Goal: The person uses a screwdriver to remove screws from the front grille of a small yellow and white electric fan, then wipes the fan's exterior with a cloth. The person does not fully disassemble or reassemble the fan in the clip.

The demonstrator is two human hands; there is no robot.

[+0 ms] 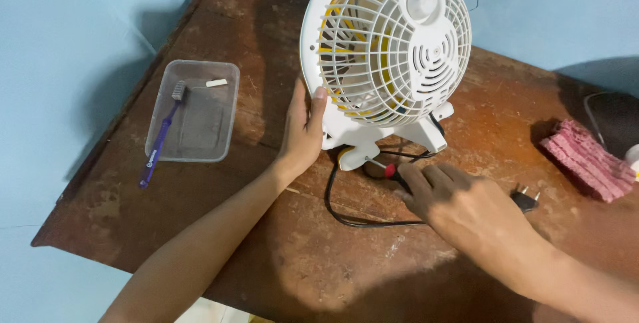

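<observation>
Your left hand (303,130) lies spread flat against the rim of the white fan (386,50), steadying it upright on the wooden table (319,256). Left of the fan, a clear plastic tray (223,70) holds a purple toothbrush (161,136), untouched. Below the fan's base, your right hand (459,206) pinches a red-handled screwdriver (386,170) aimed at the stand. Its grille sits fully assembled, so the work looks barely begun. Right of the fan lie the unplugged plug (526,198) and a pink cloth (586,160).
</observation>
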